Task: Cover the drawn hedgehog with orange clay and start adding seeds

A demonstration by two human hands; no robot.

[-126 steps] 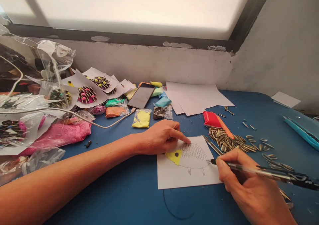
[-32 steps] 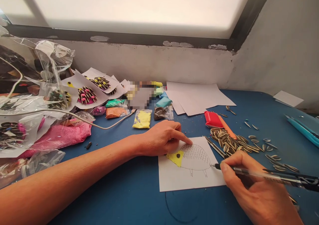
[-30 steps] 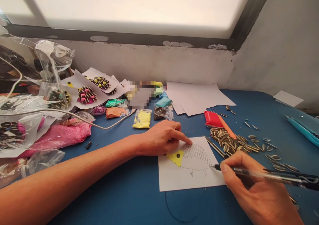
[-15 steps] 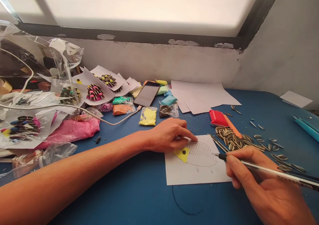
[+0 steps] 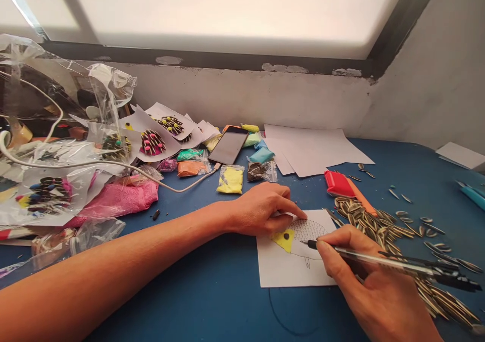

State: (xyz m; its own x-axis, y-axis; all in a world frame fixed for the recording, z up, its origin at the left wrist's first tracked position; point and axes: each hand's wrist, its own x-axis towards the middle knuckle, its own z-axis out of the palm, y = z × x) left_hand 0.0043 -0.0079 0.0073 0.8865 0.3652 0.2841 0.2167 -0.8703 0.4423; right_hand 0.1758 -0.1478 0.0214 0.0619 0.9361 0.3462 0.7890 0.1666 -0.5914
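A small white sheet of paper (image 5: 276, 274) lies on the blue table with an animal outline on it. Its rounded body is partly filled with short pen marks, and a yellow triangular head (image 5: 287, 243) with a dark dot sits at the left. My left hand (image 5: 265, 208) rests on the sheet's upper left, index finger stretched out to the top of the outline. In my right hand (image 5: 364, 271) is a ballpoint pen (image 5: 388, 262), its tip at the lower left of the body. That hand covers the right part of the drawing.
Sunflower seeds (image 5: 379, 226) lie in a heap at the right, beside a red packet (image 5: 340, 184). Behind are a phone (image 5: 229, 146), small bags of coloured clay (image 5: 230, 179) and white sheets (image 5: 318, 150). Seed-covered pictures (image 5: 152, 142), plastic and a pink cloth (image 5: 125, 198) crowd the left.
My right hand has moved the pen leftward, from the body's right edge to its lower left, and now hides the right leg. My left hand stays on the sheet. The view has shifted slightly.
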